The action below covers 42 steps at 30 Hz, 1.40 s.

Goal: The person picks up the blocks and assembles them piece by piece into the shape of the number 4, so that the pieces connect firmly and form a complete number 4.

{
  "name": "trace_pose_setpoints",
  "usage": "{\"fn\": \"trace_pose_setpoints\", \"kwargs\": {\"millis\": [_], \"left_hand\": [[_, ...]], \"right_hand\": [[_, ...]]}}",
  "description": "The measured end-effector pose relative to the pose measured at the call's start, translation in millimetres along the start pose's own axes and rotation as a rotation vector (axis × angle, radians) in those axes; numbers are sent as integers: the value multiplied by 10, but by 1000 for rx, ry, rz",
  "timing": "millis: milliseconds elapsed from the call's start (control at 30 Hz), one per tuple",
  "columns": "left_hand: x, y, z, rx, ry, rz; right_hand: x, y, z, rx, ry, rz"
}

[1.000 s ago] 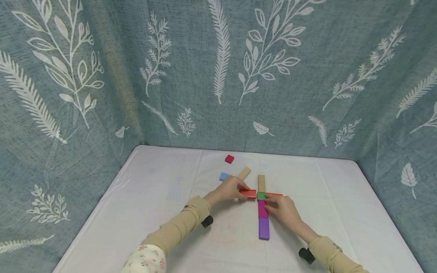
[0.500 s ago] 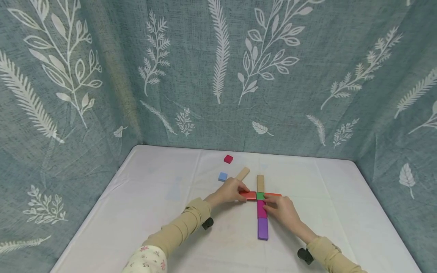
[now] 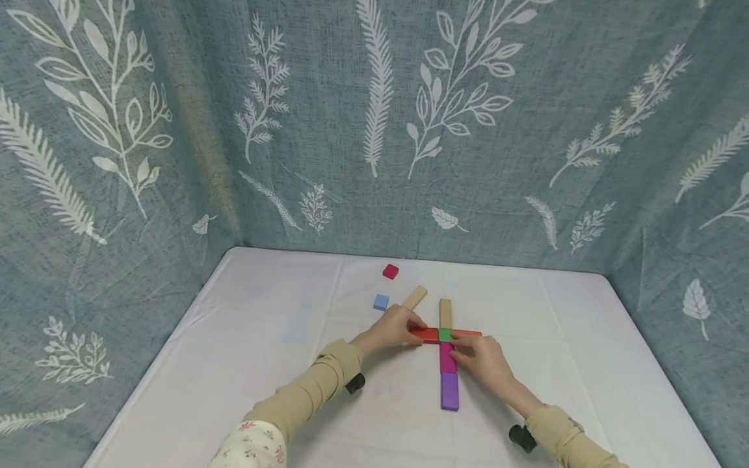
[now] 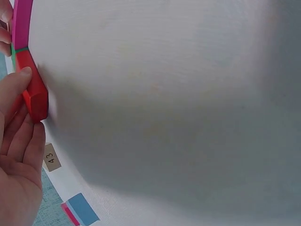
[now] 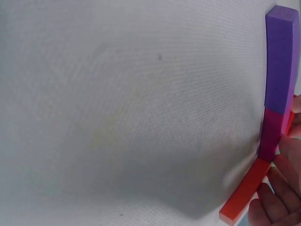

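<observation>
My left hand [image 3: 393, 326] pinches a red block [image 3: 430, 336] between thumb and fingers, one end meeting a small green block [image 3: 445, 335]. In the left wrist view the thumb lies on the red block's [image 4: 34, 89] face. My right hand [image 3: 486, 364] is at the green block's right side, index finger by its edge and thumb at a magenta block [image 3: 446, 357]. Whether it pinches any block is unclear. An orange block [image 5: 247, 190] extends right from the junction, partly behind the right hand. A purple block [image 3: 449, 391] continues the magenta one toward me.
A natural wood block [image 3: 446, 313] stretches away from the green block. Behind my left hand lie another wood block [image 3: 415, 297], a light blue block [image 3: 381, 302] and a dark red block [image 3: 390, 271]. A white cloth [image 3: 263, 364] covers the table, with a patterned curtain [image 3: 328, 130] beyond.
The red block has turned slightly and now lines up closely against the green block. Both hands keep nearly the same places. The whole view has shifted slightly.
</observation>
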<state>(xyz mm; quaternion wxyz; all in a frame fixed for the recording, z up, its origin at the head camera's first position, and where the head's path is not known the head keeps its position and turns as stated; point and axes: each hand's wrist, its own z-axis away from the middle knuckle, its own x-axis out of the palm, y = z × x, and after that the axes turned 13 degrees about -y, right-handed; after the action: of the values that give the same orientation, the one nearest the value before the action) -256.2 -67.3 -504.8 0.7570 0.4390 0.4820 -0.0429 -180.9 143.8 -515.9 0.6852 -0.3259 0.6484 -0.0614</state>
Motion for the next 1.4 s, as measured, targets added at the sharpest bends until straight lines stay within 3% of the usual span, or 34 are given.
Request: {"fn": "trace_pose_setpoints", "kwargs": {"millis": [633,867,1033,1233,1400], "left_hand": [[8,1,38,4,-6,0],[-33,30,49,-19,19,110],[-122,24,66,-3,58,175],[-284,-67,90,31,154,200],[-433,-157,130,-15,215,205]], "right_hand": [[6,-30,2,-10,13,-1],[11,-26,4,-8,11,-2],[0,-25,10,-3,6,-1],[-4,-23,8,0,4,-4],[-17,-8,0,-10,6,-4]]}}
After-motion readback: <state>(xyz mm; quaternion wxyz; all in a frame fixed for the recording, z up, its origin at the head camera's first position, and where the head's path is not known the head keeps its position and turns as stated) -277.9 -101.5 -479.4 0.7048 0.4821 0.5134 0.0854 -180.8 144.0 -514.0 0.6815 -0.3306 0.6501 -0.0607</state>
